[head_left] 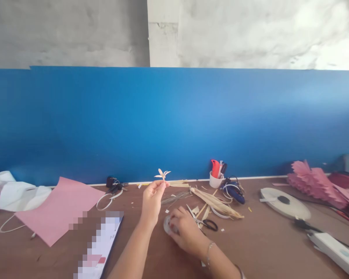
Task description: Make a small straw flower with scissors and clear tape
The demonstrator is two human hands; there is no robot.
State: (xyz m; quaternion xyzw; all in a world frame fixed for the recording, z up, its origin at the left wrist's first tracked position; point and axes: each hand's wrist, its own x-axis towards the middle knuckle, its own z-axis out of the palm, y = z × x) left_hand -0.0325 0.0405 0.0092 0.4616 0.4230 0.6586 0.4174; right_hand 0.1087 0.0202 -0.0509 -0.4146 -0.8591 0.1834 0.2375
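My left hand [154, 195] is raised above the brown table, thumb and fingertips pinching a small cream flower [162, 174] with thin spread petals. Lower and to its right, my right hand [186, 228] has its fingers curled over what looks like a roll of clear tape [166, 225] on the tabletop, hiding most of it. Just past that hand lies a pair of scissors [211, 224] with black handles, blades partly covered by the hand. Dry, straw-coloured husk strips [218, 203] are scattered behind the scissors.
Along the blue partition [174, 124] stands a white cup [215, 180] of pens. A pink sheet [61, 209] and a partly pixelated screen [110, 236] lie left. To the right are a pale oval device [293, 205], a power strip [337, 252] and pleated pink paper [314, 184].
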